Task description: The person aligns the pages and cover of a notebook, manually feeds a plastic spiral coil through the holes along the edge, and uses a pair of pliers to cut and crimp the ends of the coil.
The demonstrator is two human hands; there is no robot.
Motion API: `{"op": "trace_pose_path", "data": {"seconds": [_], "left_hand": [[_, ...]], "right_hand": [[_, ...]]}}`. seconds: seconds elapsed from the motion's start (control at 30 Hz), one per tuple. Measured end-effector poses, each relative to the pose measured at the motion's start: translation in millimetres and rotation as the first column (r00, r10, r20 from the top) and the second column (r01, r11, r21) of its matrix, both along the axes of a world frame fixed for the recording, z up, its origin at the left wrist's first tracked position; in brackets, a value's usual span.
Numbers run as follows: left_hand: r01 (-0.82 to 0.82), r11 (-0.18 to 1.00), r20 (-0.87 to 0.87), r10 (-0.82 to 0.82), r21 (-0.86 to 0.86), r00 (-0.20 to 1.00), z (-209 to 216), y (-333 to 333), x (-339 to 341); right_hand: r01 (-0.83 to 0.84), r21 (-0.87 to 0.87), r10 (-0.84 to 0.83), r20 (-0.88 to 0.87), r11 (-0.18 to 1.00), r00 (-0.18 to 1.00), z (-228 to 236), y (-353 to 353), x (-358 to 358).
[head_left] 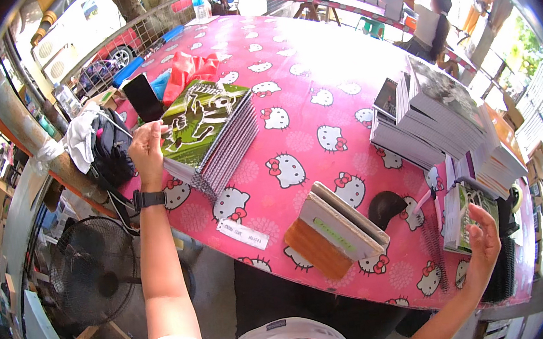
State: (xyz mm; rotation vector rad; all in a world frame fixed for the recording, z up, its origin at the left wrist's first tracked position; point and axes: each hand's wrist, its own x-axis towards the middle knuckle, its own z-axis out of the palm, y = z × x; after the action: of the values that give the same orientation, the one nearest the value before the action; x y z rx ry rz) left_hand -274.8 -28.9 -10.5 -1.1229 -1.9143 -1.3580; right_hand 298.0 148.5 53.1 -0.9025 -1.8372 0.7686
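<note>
A tall stack of spiral-bound notebooks (211, 120) with a green picture cover on top stands at the left of the table. My left hand (147, 145) is at the stack's left edge, its fingers curled together. Whether they pinch anything there is hidden. At the right, my right hand (485, 237) is raised beside a green-covered notebook (454, 220), fingers bent and apart from the thumb, with nothing seen in it. Dark spiral coils (435, 252) lie just left of that hand. A wooden block jig (339, 231) with a green label sits between my hands, near the front edge.
Unbound page stacks (433, 118) rise at the right. A dark round object (386, 209) and a paper strip (243, 233) lie on the pink table (295, 141). A phone (142, 98) leans behind the notebooks. A fan (95, 271) stands at the left; people (431, 23) sit far off.
</note>
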Motion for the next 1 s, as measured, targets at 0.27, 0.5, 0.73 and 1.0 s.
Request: {"op": "trace_pose_path", "data": {"seconds": [0.27,0.5,0.73,1.0], "left_hand": [[-0.082,0.964,0.181,0.036,0.253,0.983,-14,2,-10],[-0.200,0.895,-0.046,0.238,0.399,0.970,-8,2,-17],[0.555,0.698,-0.068,-0.593,0.453,0.802,35,22,196],[0.421,0.176,0.450,-0.489,0.890,-0.747,47,40,317]], "right_hand": [[0.381,0.058,-0.386,0.143,0.923,0.911,-33,29,76],[0.282,0.346,-0.444,0.617,0.895,0.650,-65,27,83],[0.148,0.431,-0.402,0.589,0.890,0.701,-46,3,38],[-0.432,0.513,0.166,0.484,0.742,0.859,4,-84,-76]]}}
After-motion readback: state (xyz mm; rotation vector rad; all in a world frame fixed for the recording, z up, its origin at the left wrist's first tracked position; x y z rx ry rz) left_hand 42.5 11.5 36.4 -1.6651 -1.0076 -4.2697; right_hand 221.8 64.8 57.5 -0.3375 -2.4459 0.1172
